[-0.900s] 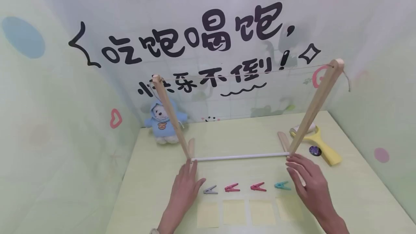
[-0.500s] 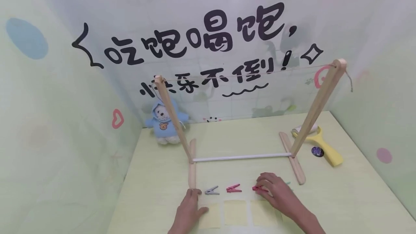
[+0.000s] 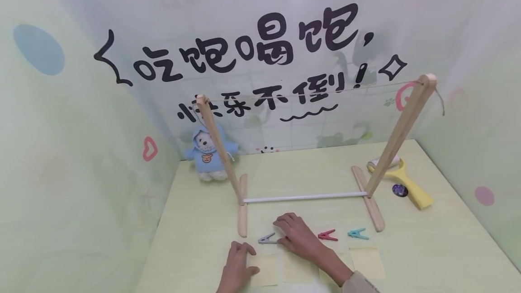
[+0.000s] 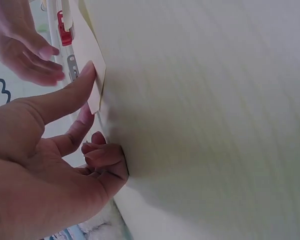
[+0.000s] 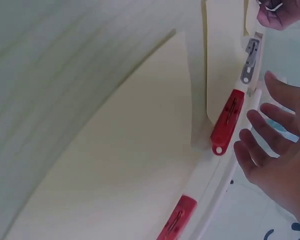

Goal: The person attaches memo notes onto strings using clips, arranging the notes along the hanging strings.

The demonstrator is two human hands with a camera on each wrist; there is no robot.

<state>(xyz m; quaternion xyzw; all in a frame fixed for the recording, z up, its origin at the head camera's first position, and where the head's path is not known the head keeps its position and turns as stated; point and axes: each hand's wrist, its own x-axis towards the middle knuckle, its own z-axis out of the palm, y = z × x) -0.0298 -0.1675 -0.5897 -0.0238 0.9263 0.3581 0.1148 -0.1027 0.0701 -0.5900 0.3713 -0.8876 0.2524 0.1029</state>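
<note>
Your right hand [image 3: 300, 240] is relaxed, holding nothing, a red clip [image 5: 228, 120] just beside its fingers and the gray clip [image 3: 266, 238] near. Your left hand [image 3: 237, 267] touches the leftmost yellow note [image 3: 265, 271] at its edge; can't tell whether it pinches.

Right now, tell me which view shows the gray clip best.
The right wrist view: the gray clip appears largest there. The head view shows it small, beside the right hand; the left wrist view shows only part.
</note>
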